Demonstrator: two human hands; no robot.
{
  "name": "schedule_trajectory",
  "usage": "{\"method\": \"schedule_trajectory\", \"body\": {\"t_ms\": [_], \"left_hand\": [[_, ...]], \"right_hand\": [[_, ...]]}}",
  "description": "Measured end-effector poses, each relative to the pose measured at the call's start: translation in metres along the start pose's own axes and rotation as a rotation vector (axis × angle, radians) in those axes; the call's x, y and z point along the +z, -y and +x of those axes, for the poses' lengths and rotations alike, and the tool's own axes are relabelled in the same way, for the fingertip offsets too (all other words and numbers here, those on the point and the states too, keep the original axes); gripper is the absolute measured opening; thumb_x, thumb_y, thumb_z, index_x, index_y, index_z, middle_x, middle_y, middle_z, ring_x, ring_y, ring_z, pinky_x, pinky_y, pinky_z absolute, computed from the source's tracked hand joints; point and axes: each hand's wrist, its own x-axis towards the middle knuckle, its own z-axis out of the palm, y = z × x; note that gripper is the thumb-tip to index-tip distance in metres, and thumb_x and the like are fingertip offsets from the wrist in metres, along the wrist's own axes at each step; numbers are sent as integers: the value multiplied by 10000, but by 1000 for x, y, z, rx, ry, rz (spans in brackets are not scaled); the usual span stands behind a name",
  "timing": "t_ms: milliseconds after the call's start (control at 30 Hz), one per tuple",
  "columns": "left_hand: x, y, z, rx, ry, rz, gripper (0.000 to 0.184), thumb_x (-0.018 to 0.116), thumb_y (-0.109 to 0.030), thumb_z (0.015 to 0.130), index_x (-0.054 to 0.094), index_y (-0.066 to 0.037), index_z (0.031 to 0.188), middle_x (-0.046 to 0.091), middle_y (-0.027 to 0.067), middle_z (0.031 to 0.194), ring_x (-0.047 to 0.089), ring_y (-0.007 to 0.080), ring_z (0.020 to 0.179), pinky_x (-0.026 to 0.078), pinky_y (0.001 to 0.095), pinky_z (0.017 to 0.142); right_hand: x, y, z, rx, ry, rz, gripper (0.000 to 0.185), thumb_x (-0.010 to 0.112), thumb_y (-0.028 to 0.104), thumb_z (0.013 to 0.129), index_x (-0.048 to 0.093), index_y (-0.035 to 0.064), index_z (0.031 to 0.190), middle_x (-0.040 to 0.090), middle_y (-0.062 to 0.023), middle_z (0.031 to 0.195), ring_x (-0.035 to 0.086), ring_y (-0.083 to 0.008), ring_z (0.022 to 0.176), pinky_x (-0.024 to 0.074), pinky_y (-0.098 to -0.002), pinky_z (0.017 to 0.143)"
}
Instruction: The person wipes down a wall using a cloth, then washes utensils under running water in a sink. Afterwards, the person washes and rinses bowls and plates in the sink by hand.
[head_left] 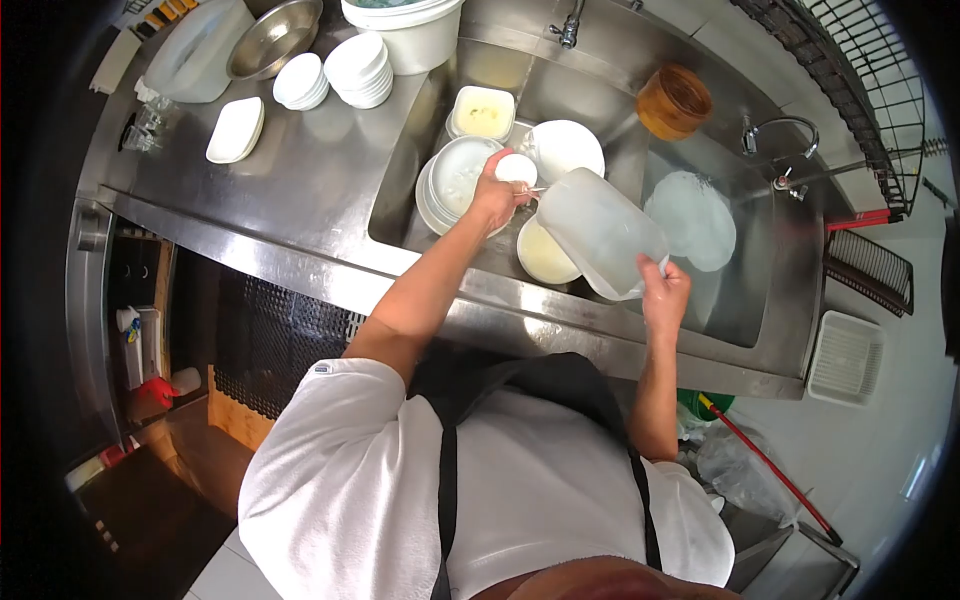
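Note:
My left hand (493, 198) is closed on a small white round dish (516, 169) over the left sink basin. A thin, shiny metal piece (537, 189) sticks out by its fingers; I cannot make out its kind. My right hand (664, 292) grips the near right corner of a translucent plastic container (602, 228), tilted over the divider between the basins. Below my left hand are stacked white bowls (462, 178). Around it stand a white plate (568, 150), a square white dish (483, 112) with yellowish liquid and a round bowl (546, 252), also holding yellowish liquid.
Water and a pale translucent item (692, 220) lie in the right basin (745, 305). A brown wooden tub (674, 102) sits at the back, near a faucet (790, 135). Stacked white bowls (359, 70), a metal bowl (275, 40) and a white bucket (410, 38) stand on the left counter.

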Motion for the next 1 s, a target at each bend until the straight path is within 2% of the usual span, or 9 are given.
{"method": "schedule_trajectory", "body": {"t_ms": [67, 167, 267, 367, 467, 567, 833, 933, 1000], "left_hand": [[-7, 1, 5, -25, 82, -30, 640, 641, -2, 874, 305, -170, 1393, 557, 110, 1173, 602, 249, 993, 541, 373, 750], [-3, -5, 1, -121, -113, -111, 653, 680, -9, 848, 322, -136, 1379, 576, 112, 1150, 604, 244, 990, 545, 377, 765], [3, -5, -2, -97, -314, -45, 519, 715, -33, 827, 434, -66, 1262, 618, 119, 1065, 640, 240, 850, 570, 348, 633], [-2, 0, 1, -19, -303, 135, 555, 738, 0, 793, 427, -34, 1252, 622, 128, 1068, 646, 225, 838, 561, 302, 584], [-6, 1, 3, -15, -223, 244, 630, 727, 18, 795, 387, -69, 1318, 609, 102, 1121, 637, 206, 919, 560, 294, 639], [-3, 0, 0, 48, -193, 241, 553, 740, 53, 766, 448, -8, 1232, 625, 124, 1062, 648, 203, 840, 546, 272, 541], [5, -6, -2, -62, -269, 136, 392, 755, -151, 823, 539, -13, 1120, 654, 99, 920, 630, 156, 717, 487, 247, 474], [9, -4, -5, -36, -284, 114, 399, 760, -175, 823, 539, -6, 1110, 652, 100, 915, 626, 156, 679, 481, 243, 466], [12, 1, -5, 6, -313, 171, 422, 759, -157, 821, 522, 2, 1131, 651, 103, 920, 626, 160, 665, 481, 245, 464]], "right_hand": [[0, -2, 1, 7, -4, 40, 255, 678, 193, 826, 682, -61, 803, 622, 4, 680, 521, -60, 623, 422, -246, 573], [0, -4, 1, 26, -8, 43, 249, 677, 185, 828, 684, -63, 815, 617, 10, 682, 507, -59, 615, 409, -242, 564], [-1, -3, 0, 48, -27, 11, 241, 680, 179, 826, 686, -62, 814, 607, 17, 676, 490, -55, 607, 393, -239, 553], [-2, -10, 0, 47, -37, 46, 228, 679, 171, 830, 685, -56, 821, 613, 14, 698, 495, -54, 618, 390, -236, 559], [-7, -19, 2, 60, -31, 84, 203, 674, 157, 843, 685, -46, 841, 640, 0, 754, 526, -58, 647, 405, -233, 586], [-8, -21, 1, 54, -39, 43, 210, 677, 161, 836, 689, -48, 838, 635, 3, 732, 523, -57, 642, 412, -235, 585], [3, -13, -5, 0, -24, -17, 242, 685, 183, 829, 695, -58, 845, 632, 21, 693, 519, -53, 632, 434, -245, 579], [9, -2, -8, -50, -27, -115, 231, 687, 198, 825, 698, -33, 816, 642, -14, 644, 526, -66, 592, 437, -261, 575], [12, 8, -9, -115, -28, -292, 234, 696, 216, 817, 696, -16, 788, 629, -58, 614, 525, -87, 555, 440, -277, 567]]}}
